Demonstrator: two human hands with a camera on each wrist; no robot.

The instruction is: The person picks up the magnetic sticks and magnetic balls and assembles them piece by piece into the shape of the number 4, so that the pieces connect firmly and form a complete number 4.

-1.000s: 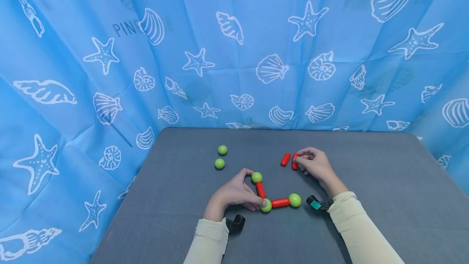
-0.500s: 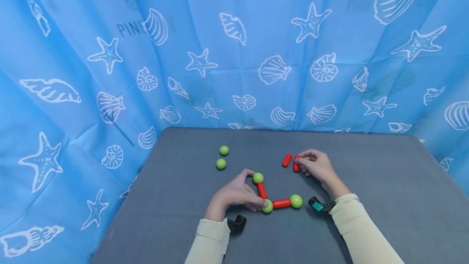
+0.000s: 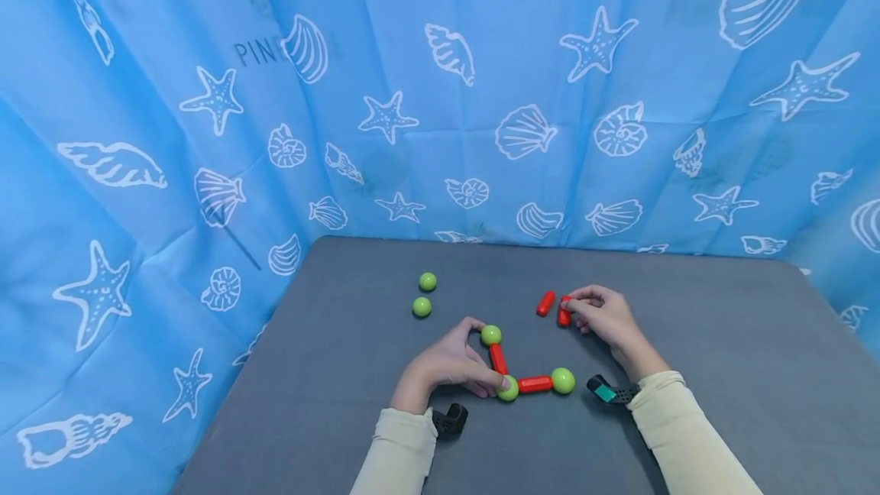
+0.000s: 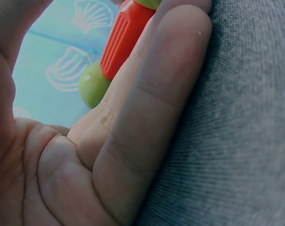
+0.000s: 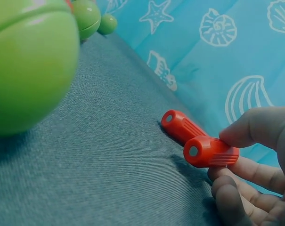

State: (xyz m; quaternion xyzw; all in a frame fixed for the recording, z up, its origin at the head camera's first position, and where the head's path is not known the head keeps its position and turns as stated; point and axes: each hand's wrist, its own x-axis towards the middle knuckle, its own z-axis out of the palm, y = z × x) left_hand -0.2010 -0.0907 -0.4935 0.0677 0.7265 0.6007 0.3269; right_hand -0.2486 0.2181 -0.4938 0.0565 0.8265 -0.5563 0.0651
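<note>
Two red rods and three green balls form an L shape. Its balls are a corner ball, a far ball and a right-hand ball. My left hand holds it, thumb on the corner ball and a fingertip at the far ball. In the left wrist view, fingers partly cover a red rod with a green ball at its end. Beyond the L, my right hand pinches another red rod between thumb and fingers. It shows a round metal disc in its end and a shadow beneath.
A loose red rod lies just left of the pinched one. Two loose green balls, one nearer and one farther, sit on the grey table. A blue shell-print curtain hangs behind the table's far edge.
The head view has turned slightly left, so everything sits farther right in it. The pinched red rod has come slightly nearer relative to the loose rod. The left hand keeps its hold.
</note>
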